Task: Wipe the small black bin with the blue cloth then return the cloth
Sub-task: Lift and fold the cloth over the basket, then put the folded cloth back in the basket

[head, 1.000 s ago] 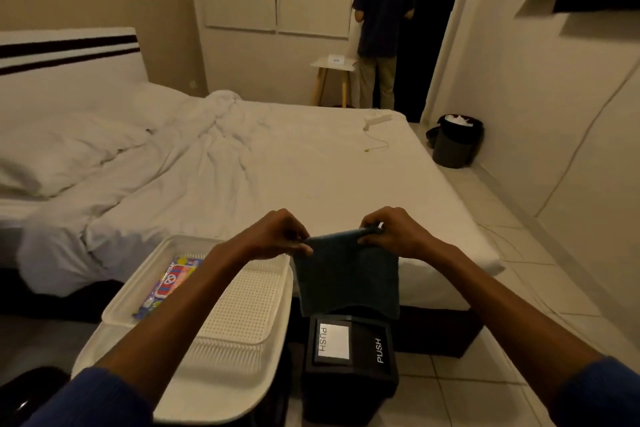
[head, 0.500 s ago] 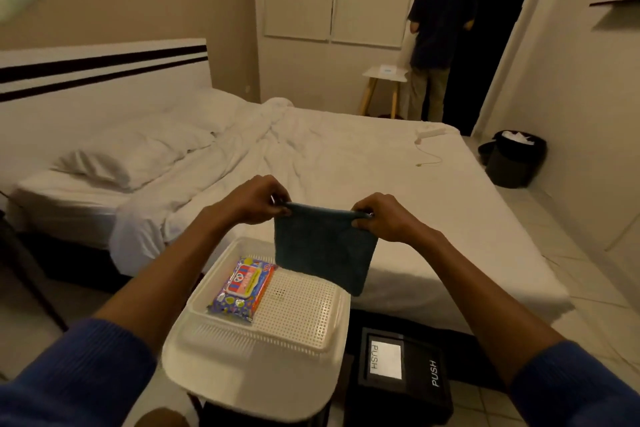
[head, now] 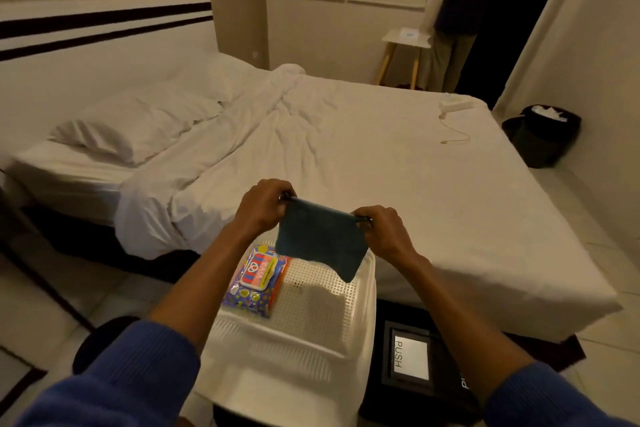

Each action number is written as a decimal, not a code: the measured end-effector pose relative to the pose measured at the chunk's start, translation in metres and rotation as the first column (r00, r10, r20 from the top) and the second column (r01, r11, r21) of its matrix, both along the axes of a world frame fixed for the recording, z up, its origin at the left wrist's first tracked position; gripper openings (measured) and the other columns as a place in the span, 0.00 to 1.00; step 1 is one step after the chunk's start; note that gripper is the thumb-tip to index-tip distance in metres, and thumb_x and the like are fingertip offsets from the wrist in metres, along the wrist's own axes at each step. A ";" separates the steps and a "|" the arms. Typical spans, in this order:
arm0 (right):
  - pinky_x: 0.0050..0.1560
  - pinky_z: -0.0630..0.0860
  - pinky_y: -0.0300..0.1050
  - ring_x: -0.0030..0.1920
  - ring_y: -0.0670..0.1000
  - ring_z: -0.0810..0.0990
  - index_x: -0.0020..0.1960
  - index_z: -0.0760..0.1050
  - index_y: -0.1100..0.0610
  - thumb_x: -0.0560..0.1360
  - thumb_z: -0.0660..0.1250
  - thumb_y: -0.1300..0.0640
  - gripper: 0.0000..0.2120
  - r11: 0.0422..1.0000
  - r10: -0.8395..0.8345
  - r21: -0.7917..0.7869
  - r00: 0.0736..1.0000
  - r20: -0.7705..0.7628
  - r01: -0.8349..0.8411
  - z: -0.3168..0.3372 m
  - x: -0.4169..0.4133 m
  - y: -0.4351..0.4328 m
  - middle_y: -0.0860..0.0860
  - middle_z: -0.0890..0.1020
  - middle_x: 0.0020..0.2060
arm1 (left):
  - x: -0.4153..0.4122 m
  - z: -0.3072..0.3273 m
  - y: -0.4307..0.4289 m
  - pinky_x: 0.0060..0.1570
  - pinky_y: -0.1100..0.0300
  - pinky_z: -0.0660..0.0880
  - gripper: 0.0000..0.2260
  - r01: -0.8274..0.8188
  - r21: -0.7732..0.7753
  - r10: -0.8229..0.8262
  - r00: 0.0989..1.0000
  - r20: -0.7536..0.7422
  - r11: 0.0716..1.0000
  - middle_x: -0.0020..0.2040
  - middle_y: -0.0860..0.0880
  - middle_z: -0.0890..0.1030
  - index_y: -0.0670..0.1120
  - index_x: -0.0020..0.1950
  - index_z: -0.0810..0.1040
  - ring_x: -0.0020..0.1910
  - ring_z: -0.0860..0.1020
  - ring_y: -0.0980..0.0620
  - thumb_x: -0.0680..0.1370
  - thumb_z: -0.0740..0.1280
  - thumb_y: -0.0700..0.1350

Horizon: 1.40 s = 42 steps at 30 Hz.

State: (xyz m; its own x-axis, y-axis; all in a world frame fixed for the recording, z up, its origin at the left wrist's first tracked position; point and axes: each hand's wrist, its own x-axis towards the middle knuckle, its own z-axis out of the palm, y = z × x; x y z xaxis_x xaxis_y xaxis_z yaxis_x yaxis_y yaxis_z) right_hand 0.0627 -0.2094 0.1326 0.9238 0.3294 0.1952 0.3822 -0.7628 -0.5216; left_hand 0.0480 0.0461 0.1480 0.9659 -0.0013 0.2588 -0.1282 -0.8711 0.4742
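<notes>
The blue cloth [head: 320,243] hangs folded between both hands, its lower edge dangling over the white perforated tray [head: 311,308]. My left hand [head: 263,206] pinches its upper left corner and my right hand [head: 384,230] pinches its upper right corner. The small black bin [head: 412,362], with a white swing lid marked PUSH, stands on the floor to the right of the tray, below my right forearm.
A colourful wipes packet [head: 256,276] lies in the tray's left half. The white bed [head: 346,156] fills the space ahead. A larger black bin [head: 542,135] stands by the right wall. A person [head: 464,10] stands beside a small stool [head: 405,52] at the back.
Both hands carried the cloth leftward, from above the small black bin to above the white tray. The view turned left with them.
</notes>
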 end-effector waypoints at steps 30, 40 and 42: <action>0.45 0.76 0.48 0.51 0.60 0.80 0.54 0.80 0.59 0.79 0.60 0.56 0.12 0.929 0.164 -0.248 0.906 -0.390 -0.276 -0.133 -0.127 0.008 0.58 0.83 0.51 | -0.094 -0.131 -0.020 0.55 0.51 0.75 0.15 0.212 0.470 0.131 0.791 -0.598 0.857 0.60 0.43 0.80 0.46 0.62 0.78 0.59 0.79 0.43 0.76 0.68 0.47; 0.48 0.77 0.52 0.50 0.58 0.80 0.52 0.79 0.56 0.80 0.58 0.50 0.14 0.990 0.126 -0.046 0.983 -0.134 -0.133 -0.128 -0.140 -0.029 0.56 0.83 0.49 | -0.114 -0.114 -0.055 0.54 0.52 0.73 0.17 0.213 0.453 0.044 0.869 -0.492 0.865 0.58 0.43 0.81 0.46 0.58 0.79 0.59 0.78 0.42 0.82 0.57 0.55; 0.51 0.76 0.47 0.53 0.54 0.81 0.60 0.79 0.56 0.80 0.60 0.52 0.14 0.996 0.032 0.078 0.999 -0.009 -0.031 -0.125 -0.143 -0.054 0.54 0.83 0.55 | -0.113 -0.112 -0.075 0.53 0.51 0.73 0.15 0.177 0.388 -0.034 0.937 -0.349 0.905 0.57 0.44 0.82 0.47 0.58 0.79 0.58 0.79 0.42 0.82 0.57 0.53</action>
State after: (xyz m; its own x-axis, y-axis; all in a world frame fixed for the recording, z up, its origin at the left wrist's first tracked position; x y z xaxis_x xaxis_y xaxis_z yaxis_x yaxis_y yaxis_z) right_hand -0.0799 -0.2631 0.0075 0.9151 0.3428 0.2124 0.4002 -0.7070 -0.5830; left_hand -0.0650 -0.0290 0.0361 0.9827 -0.1437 -0.1168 -0.1308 -0.9851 0.1116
